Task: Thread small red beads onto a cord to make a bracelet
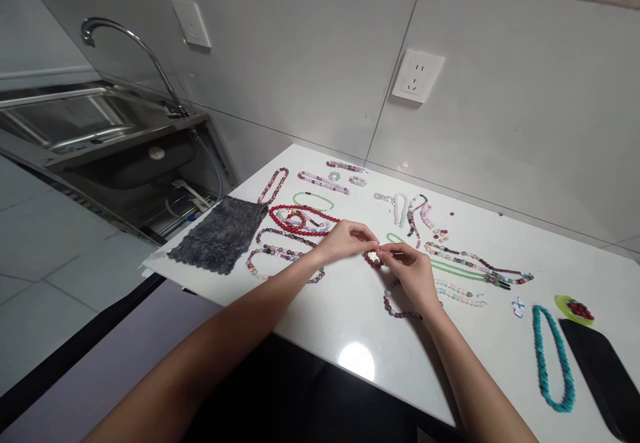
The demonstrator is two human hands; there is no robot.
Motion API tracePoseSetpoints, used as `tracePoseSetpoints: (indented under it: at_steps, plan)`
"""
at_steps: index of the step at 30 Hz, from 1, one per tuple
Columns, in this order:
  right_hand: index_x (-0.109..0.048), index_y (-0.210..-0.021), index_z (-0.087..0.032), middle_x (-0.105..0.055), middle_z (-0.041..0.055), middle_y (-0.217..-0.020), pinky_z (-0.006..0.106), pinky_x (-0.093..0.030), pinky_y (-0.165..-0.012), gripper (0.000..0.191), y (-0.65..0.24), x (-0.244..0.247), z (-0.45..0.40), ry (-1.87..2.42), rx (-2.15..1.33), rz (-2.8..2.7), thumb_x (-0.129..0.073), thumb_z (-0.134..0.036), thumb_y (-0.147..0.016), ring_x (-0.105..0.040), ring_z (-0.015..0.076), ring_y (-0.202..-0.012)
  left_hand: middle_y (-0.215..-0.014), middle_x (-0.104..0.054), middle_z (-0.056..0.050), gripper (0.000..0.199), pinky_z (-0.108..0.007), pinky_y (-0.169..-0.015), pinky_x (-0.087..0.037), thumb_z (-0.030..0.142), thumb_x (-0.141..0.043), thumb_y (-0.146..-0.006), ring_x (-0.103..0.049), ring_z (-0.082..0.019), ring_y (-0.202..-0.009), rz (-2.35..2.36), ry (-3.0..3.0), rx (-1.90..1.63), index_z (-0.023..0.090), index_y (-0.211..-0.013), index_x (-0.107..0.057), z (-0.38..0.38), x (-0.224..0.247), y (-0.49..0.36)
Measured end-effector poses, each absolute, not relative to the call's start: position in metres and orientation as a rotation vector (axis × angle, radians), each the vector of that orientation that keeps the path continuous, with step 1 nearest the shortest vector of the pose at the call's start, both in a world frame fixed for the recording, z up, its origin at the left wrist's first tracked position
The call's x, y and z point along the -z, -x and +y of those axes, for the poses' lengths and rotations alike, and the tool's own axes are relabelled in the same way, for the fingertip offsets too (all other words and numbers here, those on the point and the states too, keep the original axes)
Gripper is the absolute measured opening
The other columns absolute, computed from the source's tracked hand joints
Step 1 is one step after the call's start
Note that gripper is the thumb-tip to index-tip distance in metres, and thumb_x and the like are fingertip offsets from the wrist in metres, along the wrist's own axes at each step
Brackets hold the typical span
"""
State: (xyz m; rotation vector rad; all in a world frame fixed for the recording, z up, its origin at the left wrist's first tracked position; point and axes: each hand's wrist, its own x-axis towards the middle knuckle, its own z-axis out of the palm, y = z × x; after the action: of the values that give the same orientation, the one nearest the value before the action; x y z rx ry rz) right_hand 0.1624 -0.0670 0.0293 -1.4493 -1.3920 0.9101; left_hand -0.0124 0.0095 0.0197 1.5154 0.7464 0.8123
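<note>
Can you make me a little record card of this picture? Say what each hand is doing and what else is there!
Left hand: pinching a short red bead strand
Right hand: pinching the same strand
Surface: white counter
Around: many bead necklaces, turquoise necklace, grey cloth
Beside: steel sink

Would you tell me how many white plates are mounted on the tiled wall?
2: a power socket at right, above the beads, and a plain plate at left, above the steel sink. Others may be hidden.
</note>
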Motion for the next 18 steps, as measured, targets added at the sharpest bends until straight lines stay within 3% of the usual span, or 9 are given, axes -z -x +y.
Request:
tracePoseSetpoints:
  at_steps: [8,18]
  plan:
    - [-0.073,-0.083,-0.019,-0.071,0.0066,-0.086,0.033,-0.045,-0.07,0.022,-0.1594,-0.0277,-0.0666,1.452,-0.703,-1.486,-0.066,-0.04,-0.08,-0.059,0.0187,-0.074,-0.086,-0.072,-0.011,0.03,-0.027,-0.075,-0.051,0.037,-0.072,-0.073,-0.066,-0.018,-0.081,0.72,-1.528,-0.806,0.01,-0.086,-0.071,0.008,-0.021,0.0127]
    - [-0.07,-0.1,-0.022,-0.071,0.0059,-0.097,0.032,-0.047,-0.071,0.027,-0.1608,-0.0288,-0.0648,1.489,-0.807,-1.461,-0.067,-0.038,-0.08,-0.063,0.0195,-0.079,-0.087,-0.07,-0.009,0.024,-0.027,-0.077,-0.051,0.033,-0.068,-0.076,-0.065,-0.017,-0.083,0.707,-1.588,-0.824,0.011,-0.086,-0.069,0.0087,-0.0193,0.0128]
